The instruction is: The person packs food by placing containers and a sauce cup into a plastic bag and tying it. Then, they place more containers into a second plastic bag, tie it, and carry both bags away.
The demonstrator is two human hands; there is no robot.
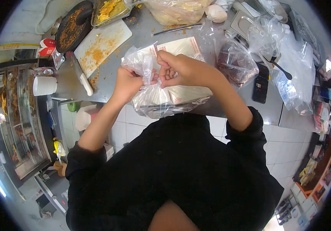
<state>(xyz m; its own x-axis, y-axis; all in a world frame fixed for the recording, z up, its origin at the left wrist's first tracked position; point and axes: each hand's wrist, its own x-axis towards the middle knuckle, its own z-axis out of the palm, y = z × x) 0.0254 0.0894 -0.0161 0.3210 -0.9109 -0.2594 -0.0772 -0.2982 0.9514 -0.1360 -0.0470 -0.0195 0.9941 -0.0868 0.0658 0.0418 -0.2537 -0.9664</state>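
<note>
A clear plastic bag (154, 101) with white boxes (186, 94) printed in red inside it lies at the near edge of the metal table. My left hand (130, 82) pinches the gathered top of the bag from the left. Close beside it, my right hand (182, 71) has its fingers curled around another part of the bag's neck. Both hands meet above the middle of the boxes. The exact crossing of the plastic between the fingertips is partly hidden.
At the left lie a knife (83, 81), a crumb-covered white cutting board (115, 36) and a dark pan (66, 36). A phone (260, 89) and a clear bag of dark food (234, 63) are at the right. A large food bag (177, 12) stands behind.
</note>
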